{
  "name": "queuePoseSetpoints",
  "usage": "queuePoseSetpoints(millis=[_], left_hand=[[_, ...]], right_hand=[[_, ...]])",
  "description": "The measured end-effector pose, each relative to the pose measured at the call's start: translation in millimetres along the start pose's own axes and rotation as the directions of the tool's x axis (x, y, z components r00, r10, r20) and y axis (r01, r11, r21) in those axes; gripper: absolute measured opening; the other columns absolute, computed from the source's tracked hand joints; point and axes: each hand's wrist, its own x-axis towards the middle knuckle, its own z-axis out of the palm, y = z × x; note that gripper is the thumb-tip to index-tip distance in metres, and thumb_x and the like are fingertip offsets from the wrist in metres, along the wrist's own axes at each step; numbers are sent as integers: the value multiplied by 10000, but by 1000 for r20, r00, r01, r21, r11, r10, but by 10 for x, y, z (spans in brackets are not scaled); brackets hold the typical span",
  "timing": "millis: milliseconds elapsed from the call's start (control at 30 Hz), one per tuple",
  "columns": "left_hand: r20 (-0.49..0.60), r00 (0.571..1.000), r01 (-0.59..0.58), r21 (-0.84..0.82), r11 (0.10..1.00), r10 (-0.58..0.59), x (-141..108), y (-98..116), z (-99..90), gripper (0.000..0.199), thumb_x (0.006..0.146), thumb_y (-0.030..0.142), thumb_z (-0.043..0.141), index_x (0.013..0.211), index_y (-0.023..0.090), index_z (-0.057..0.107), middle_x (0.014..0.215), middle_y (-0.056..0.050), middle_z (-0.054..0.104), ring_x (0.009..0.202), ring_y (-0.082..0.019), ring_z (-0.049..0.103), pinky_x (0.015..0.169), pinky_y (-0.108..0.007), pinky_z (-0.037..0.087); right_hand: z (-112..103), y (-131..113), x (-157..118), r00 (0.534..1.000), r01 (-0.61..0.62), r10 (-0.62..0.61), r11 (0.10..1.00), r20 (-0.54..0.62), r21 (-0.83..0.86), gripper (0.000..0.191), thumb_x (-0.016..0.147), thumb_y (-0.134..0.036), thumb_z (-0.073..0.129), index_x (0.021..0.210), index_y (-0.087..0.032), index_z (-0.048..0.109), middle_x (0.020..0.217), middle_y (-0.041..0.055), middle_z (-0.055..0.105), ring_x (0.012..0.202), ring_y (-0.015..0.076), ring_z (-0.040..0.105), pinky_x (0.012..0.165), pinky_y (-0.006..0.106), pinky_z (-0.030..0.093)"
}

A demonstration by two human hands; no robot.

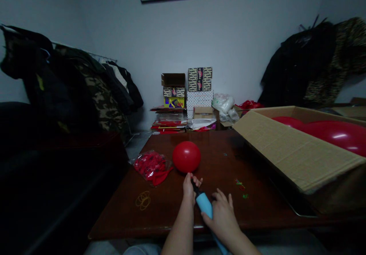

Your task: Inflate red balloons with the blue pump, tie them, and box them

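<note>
A partly inflated red balloon (187,157) stands over the table at the black nozzle (195,186) of a light blue hand pump (204,204). My left hand (189,188) is closed around the balloon's neck at the nozzle. The pump slants down towards me, its lower end past the table's front edge. My right hand (224,215) lies against the pump's right side, with the thumb across the blue body and the other fingers spread apart, not wrapped round it.
On the brown table (160,220) lie a clear bag of red balloons (151,165), rubber bands (143,200) and small coloured bits (239,183). A large cardboard box (297,152) holding inflated red balloons (334,133) stands at the right. Stacked boxes (199,80) are behind.
</note>
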Motion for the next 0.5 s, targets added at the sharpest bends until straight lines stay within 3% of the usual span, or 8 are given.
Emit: queuePoseSetpoints(millis=[200, 367, 500], left_hand=[[-21, 999, -34, -12, 999, 34, 7, 0, -2, 221, 780, 342, 541, 659, 192, 434, 434, 89, 407, 352, -64, 354, 714, -366, 480], [-36, 997, -68, -2, 998, 68, -7, -16, 6, 206, 783, 325, 536, 661, 191, 440, 430, 91, 405, 348, -62, 344, 715, -372, 481], [-31, 997, -75, 4, 997, 75, -17, -13, 7, 210, 785, 323, 531, 652, 193, 433, 430, 91, 401, 349, -65, 344, 731, -388, 481]], right_hand=[[162, 51, -26, 995, 39, -46, 996, -88, -85, 432, 750, -458, 471, 979, -140, 652, 1318, 135, 461, 1322, 307, 212, 1069, 512, -44], [178, 118, -166, 993, 93, -101, 986, -58, -135, 414, 755, -432, 490, 996, -136, 650, 1347, 142, 431, 1347, 299, 146, 1060, 520, -82], [180, 343, -380, 992, 121, -126, 984, -31, -128, 414, 732, -432, 531, 997, -137, 651, 1341, 139, 439, 1338, 322, 167, 1063, 544, -50]])
